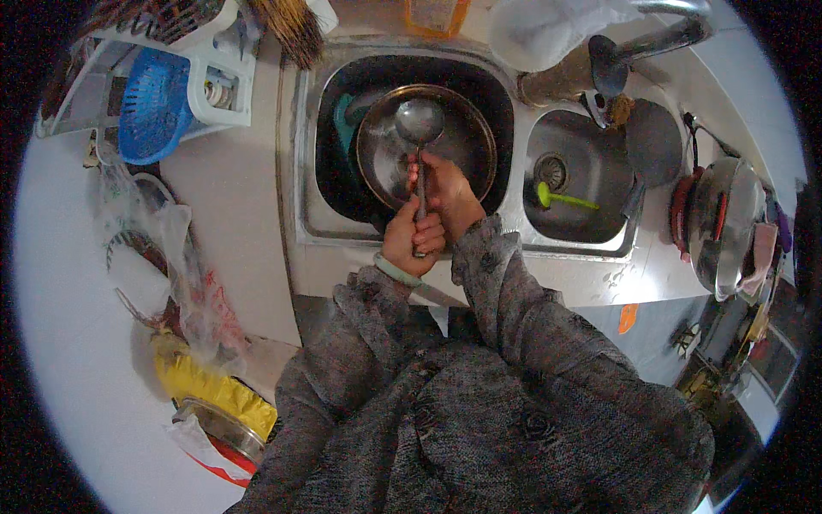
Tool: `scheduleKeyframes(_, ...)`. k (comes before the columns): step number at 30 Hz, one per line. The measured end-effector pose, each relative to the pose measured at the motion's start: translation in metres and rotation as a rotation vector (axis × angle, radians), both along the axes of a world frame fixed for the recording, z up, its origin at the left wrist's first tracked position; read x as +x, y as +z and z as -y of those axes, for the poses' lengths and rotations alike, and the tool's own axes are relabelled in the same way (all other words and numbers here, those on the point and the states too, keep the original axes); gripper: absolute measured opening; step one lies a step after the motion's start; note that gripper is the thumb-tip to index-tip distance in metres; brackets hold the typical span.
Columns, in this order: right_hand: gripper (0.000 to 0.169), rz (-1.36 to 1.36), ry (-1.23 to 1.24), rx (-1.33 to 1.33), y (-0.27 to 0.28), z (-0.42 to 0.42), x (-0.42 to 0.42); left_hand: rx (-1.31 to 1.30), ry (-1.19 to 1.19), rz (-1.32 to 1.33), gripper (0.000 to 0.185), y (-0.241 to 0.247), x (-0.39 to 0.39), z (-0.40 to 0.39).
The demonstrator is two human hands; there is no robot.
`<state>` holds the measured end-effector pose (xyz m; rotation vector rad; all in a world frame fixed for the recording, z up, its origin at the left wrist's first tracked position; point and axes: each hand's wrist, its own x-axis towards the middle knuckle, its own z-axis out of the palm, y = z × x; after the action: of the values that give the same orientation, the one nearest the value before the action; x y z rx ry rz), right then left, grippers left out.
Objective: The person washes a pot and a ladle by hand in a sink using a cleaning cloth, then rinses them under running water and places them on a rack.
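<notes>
My left hand grips the lower handle of a metal ladle. Higher on the same handle, just under the bowl, the fingers of my right hand close around it. The ladle's bowl points away from me, over a wide round metal pan in the left sink basin. Behind the pan's left side a teal item partly shows; the rest of it is hidden. A pale green bangle circles my left wrist.
The right basin holds a bright green long-handled utensil by its drain. Behind it rise a faucet and a round dark disc. A blue plastic basket and plastic bags sit left; a metal lid stands right.
</notes>
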<state>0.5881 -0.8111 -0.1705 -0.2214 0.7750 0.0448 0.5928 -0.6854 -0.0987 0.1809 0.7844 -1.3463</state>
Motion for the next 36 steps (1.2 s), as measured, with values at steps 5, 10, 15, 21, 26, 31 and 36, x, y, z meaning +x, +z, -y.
scheduleKeyframes(5,0.019,0.288,-0.240,0.132,-0.023,0.022,-0.002,-0.085,-0.092,0.074,0.034,0.046,-0.022,0.005)
scheduleKeyframes(10,0.022,0.218,-0.286,-0.028,0.004,0.014,-0.006,-0.179,-0.026,0.075,0.036,0.049,-0.019,0.003)
scheduleKeyframes(15,0.027,0.056,-0.223,0.020,0.056,0.004,-0.026,-0.164,0.001,0.124,0.034,0.044,-0.020,-0.009)
scheduleKeyframes(21,0.025,0.144,-0.097,0.032,0.070,0.001,-0.036,-0.078,-0.025,0.135,0.034,0.044,-0.028,-0.011)
scheduleKeyframes(26,0.021,0.224,-0.050,0.100,0.064,0.005,-0.030,-0.166,-0.020,0.158,0.036,0.043,-0.028,-0.015)
scheduleKeyframes(31,0.025,0.126,-0.074,0.063,0.078,0.006,-0.022,-0.191,-0.036,0.139,0.036,0.050,-0.028,-0.017)
scheduleKeyframes(36,0.034,0.035,-0.081,-0.007,0.088,0.010,-0.013,-0.154,-0.085,0.203,0.036,0.049,-0.031,-0.020)
